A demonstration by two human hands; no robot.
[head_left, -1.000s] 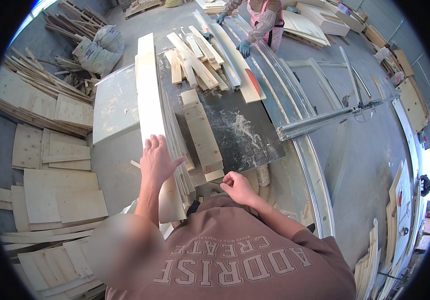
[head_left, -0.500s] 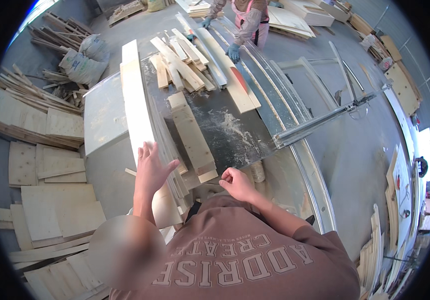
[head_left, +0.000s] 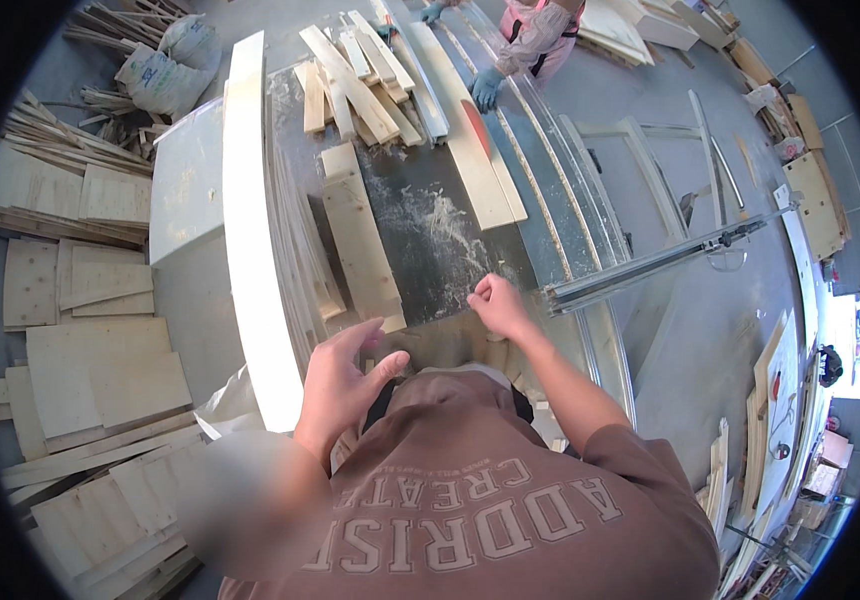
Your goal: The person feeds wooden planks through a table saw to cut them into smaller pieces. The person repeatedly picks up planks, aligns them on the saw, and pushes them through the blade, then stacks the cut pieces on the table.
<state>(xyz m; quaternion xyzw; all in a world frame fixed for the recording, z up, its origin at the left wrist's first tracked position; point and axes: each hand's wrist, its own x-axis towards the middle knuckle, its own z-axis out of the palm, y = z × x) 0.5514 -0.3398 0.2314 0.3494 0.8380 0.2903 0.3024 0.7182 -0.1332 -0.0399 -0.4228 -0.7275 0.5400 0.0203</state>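
Note:
My left hand point(head_left: 348, 378) is open, thumb apart from the fingers, above the near end of the stacked boards. It holds nothing. My right hand point(head_left: 502, 305) hangs at the near edge of the dark saw table point(head_left: 415, 235), its fingers curled in and nothing showing in them. A long pale board point(head_left: 253, 200) lies along the table's left side, beside a stack of boards point(head_left: 295, 225). A shorter wooden board point(head_left: 358, 230) rests just right of that stack. Across the table, a co-worker's gloved hand point(head_left: 487, 88) is by a plank point(head_left: 490, 190) that lies beside a red curved piece point(head_left: 476, 128).
A pile of offcuts point(head_left: 355, 85) covers the far part of the table. A metal rail point(head_left: 665, 265) juts out to the right from the sliding bed. Wooden panels point(head_left: 100, 375) are stacked on the left, below white sacks point(head_left: 170, 75).
My left hand has moved right and nearer to me, off the long board. The right hand has risen slightly toward the table. The view has shifted, and the co-worker's plank remains beside the red piece.

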